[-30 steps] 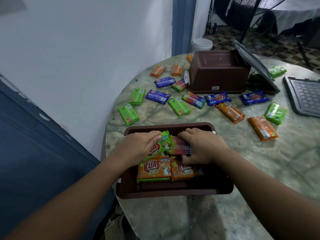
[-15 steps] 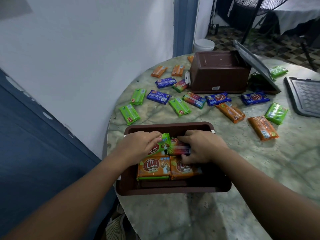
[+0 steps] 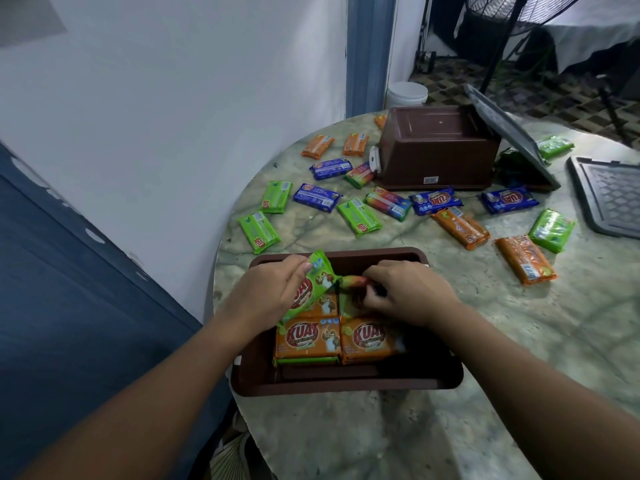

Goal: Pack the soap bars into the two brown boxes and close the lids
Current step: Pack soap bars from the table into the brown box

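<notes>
A brown box (image 3: 346, 384) stands open at the table's near edge with orange soap bars (image 3: 306, 337) lying flat in it. My left hand (image 3: 266, 292) grips a green soap bar (image 3: 313, 284), tilted up on edge inside the box. Beside it my right hand (image 3: 408, 292) pinches a multicoloured soap bar (image 3: 353, 281) over the box's far half. A second brown box (image 3: 438, 152) lies on its side at the back, its grey lid (image 3: 509, 133) hanging open. Several green, blue, orange and multicoloured bars are scattered between the boxes.
A loose grey lid (image 3: 609, 195) lies at the table's right edge. The round marble table (image 3: 554, 341) meets a white wall on the left. A white bucket (image 3: 407, 93) and a fan stand on the floor behind.
My left hand has lifted the green bar from flat to tilted on edge. My right hand has drawn the multicoloured bar up and curled tighter on it.
</notes>
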Tool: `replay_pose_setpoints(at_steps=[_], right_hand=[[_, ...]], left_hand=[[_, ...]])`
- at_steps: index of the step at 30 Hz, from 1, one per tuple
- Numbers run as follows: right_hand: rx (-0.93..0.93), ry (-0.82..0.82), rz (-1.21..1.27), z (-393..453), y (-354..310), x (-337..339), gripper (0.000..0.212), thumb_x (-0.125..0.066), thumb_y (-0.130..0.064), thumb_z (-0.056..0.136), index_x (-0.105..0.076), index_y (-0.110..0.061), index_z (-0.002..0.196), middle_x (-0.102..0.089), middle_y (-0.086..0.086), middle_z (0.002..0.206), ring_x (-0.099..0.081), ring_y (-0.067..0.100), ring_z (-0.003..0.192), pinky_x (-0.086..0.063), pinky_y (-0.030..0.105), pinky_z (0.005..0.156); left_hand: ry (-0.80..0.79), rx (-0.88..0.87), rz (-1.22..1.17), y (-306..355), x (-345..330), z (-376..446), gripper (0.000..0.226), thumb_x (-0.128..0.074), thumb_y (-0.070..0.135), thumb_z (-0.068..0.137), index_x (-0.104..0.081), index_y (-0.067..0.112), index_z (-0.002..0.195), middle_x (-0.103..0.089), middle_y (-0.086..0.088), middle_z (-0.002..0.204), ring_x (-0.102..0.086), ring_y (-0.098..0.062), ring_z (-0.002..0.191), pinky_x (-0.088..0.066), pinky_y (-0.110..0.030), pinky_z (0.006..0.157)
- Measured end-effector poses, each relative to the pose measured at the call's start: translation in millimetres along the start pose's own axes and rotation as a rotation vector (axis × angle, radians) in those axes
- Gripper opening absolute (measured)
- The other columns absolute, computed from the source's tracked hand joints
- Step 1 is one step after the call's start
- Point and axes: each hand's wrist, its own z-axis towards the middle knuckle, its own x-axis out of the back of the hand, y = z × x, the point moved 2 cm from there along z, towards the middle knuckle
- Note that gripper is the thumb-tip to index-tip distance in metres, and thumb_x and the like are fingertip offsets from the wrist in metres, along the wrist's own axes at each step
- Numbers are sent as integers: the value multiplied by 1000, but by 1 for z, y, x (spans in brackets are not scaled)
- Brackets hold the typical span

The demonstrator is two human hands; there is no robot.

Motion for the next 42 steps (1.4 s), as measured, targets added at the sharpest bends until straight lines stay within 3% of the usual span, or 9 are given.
replay_pose_setpoints(at_steps=[4, 8, 12, 16, 21, 26, 33, 38, 42], right_hand=[[-23, 39, 50, 2, 1, 1, 31, -42, -46, 101, -62, -27, 116, -63, -8, 104, -64, 14, 89, -50, 33, 67], [-30, 34, 101, 3, 2, 5, 36, -40, -43, 103, -60, -27, 128, -68, -8, 116, -64, 13, 99, -53, 35, 80], [-34, 51, 139, 3, 2, 6, 33, -44, -38, 103, -52, -30, 134, -68, -9, 104, -62, 12, 82, -47, 31, 65], [-31, 41, 111, 5, 4, 5, 33, -41, -40, 104, -49, -35, 135, -71, -8, 107, -65, 12, 86, -53, 35, 70], [20, 19, 69, 6, 5, 4, 39, -44, -46, 104, -52, -38, 141, -64, -11, 126, -64, 12, 107, -49, 29, 77], [24, -29, 62, 3, 4, 1, 73, -69, -69, 83, -39, -38, 141, -59, -16, 132, -63, 12, 110, -52, 31, 76], [68, -23, 51, 7, 6, -3, 51, -61, -51, 95, -40, -38, 140, -56, -12, 134, -63, 12, 107, -44, 27, 71], [81, -2, 57, 9, 7, -1, 44, -51, -49, 102, -46, -36, 144, -60, -11, 134, -62, 14, 114, -51, 34, 87], [92, -46, -55, 5, 1, 1, 69, -56, -68, 92, -41, -35, 151, -58, -10, 136, -56, 17, 123, -42, 36, 102]], left_hand=[[-122, -43, 121, 2, -5, 1, 42, -25, 63, 103, -54, 38, 120, -66, 11, 77, -62, -7, 71, -54, -41, 66], [-120, -183, 191, 2, -8, 5, 42, -42, 60, 101, -59, 33, 128, -62, 11, 105, -58, -9, 97, -52, -36, 81], [-73, -228, 184, 0, -8, 4, 55, -58, 63, 93, -59, 27, 135, -57, 10, 114, -53, -8, 107, -47, -31, 90], [-128, -264, 253, -1, -10, 3, 56, -64, 69, 82, -71, 28, 120, -61, 12, 112, -53, -11, 104, -47, -38, 90], [-199, -270, 332, 0, -12, 6, 53, -64, 66, 83, -71, 32, 124, -62, 13, 121, -54, -12, 112, -41, -38, 96], [-208, -253, 301, 0, -12, 6, 53, -65, 64, 84, -68, 32, 127, -60, 12, 122, -54, -11, 112, -43, -35, 95], [-195, -247, 294, 1, -12, 5, 54, -64, 64, 84, -68, 32, 127, -59, 12, 120, -54, -11, 111, -44, -35, 93], [-186, -241, 277, 0, -12, 4, 54, -65, 64, 83, -68, 33, 127, -59, 13, 118, -54, -10, 108, -44, -34, 92], [-190, -237, 275, 0, -13, 5, 56, -67, 66, 80, -69, 32, 125, -59, 13, 115, -54, -11, 106, -44, -34, 91]])
